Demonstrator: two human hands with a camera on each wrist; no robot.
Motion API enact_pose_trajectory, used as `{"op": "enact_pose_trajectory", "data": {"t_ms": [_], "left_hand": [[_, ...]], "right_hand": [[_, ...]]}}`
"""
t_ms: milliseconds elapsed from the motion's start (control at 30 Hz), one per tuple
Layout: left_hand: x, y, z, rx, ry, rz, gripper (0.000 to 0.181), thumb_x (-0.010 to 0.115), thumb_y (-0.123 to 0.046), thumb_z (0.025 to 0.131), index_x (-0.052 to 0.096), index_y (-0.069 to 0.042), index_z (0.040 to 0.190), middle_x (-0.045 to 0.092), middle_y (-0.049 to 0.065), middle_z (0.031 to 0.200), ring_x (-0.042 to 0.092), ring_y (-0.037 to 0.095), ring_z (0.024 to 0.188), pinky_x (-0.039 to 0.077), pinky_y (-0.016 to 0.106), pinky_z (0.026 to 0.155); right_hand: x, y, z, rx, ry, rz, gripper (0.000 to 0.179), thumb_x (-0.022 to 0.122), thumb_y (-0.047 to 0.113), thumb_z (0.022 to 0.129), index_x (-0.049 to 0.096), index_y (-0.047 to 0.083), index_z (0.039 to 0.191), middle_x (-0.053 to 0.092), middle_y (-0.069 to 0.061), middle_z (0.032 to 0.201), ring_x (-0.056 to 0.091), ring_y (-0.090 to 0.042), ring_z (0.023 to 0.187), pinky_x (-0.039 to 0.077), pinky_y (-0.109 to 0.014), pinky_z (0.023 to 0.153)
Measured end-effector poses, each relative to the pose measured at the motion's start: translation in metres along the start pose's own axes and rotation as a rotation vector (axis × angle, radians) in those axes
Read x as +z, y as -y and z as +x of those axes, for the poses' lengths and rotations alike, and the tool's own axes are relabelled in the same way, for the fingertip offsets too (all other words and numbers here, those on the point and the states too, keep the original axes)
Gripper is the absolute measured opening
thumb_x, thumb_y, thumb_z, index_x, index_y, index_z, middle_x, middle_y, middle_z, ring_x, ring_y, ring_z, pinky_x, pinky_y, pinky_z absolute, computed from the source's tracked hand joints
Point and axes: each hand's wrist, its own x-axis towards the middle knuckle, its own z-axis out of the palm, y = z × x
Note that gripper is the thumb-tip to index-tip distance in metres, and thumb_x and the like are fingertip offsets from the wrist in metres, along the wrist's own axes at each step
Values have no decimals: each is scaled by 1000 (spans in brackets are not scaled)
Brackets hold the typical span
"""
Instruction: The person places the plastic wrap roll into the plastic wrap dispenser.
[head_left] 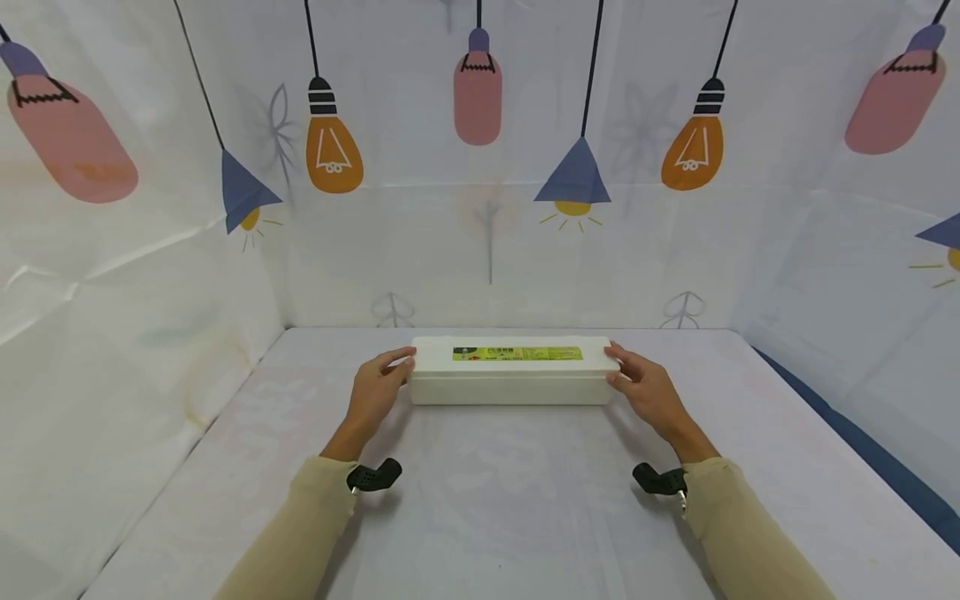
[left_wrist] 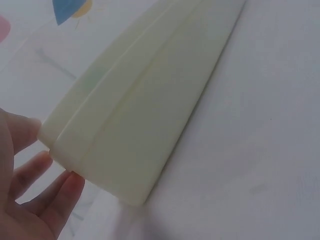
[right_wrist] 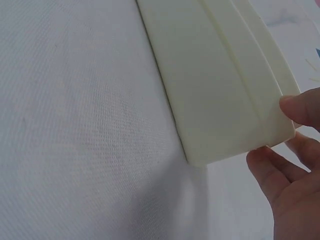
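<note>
A long white lidded box [head_left: 510,390] with a yellow-green label [head_left: 517,353] lies crosswise on the table in the head view. My left hand [head_left: 375,396] holds its left end, and my right hand [head_left: 652,396] holds the right end. Up close in the left wrist view, the fingertips [left_wrist: 72,182] press against the end of the box [left_wrist: 135,135], around the lid's rim. In the right wrist view, the thumb overlaps the lid's corner while the other fingers [right_wrist: 265,165] bear on the end face. The lid sits on the box.
A white cloth [head_left: 495,500] covers the table under the box. Behind it hangs a white curtain [head_left: 420,250] printed with lamps and bulbs, with more of it along both sides. Each wrist wears a dark device, the left one [head_left: 375,475] above the tabletop.
</note>
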Motion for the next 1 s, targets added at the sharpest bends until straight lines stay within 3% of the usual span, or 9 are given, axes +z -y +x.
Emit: {"op": "enact_pose_trajectory", "data": {"t_ms": [200,433,667,867,1000], "left_hand": [[-1,-2,1,35,-2,44,35,62,-27,101,66,-14,133,57,10,141,65,28,110,52,43,90],[-1,-2,0,75,-12,133,32,61,-26,101,68,-12,129,62,12,135,64,28,111,54,42,86],[-2,-8,-7,171,-13,220,28,60,-23,101,70,-8,123,64,11,130,57,30,121,49,50,99],[-5,-17,-10,292,-36,292,24,61,-17,101,71,-6,119,65,12,127,59,30,120,52,46,96],[-5,-20,-13,370,14,388,23,62,-15,100,72,-5,118,65,14,126,57,31,122,51,49,98]], "right_hand": [[-2,1,-2,8,-15,14,54,63,13,101,44,4,151,33,-10,160,38,-40,141,38,-50,109],[-7,1,-4,35,-29,18,56,63,20,101,44,0,150,39,-16,156,38,-40,141,37,-53,110],[-15,7,-5,78,-51,-3,55,57,33,104,47,2,148,47,-23,149,42,-40,138,37,-59,109],[-14,22,-6,74,-75,-129,53,54,35,105,50,2,146,47,-25,147,41,-42,138,41,-60,106],[-9,29,-8,60,-69,-216,52,53,34,105,50,2,146,45,-22,150,39,-41,139,41,-56,107]]}}
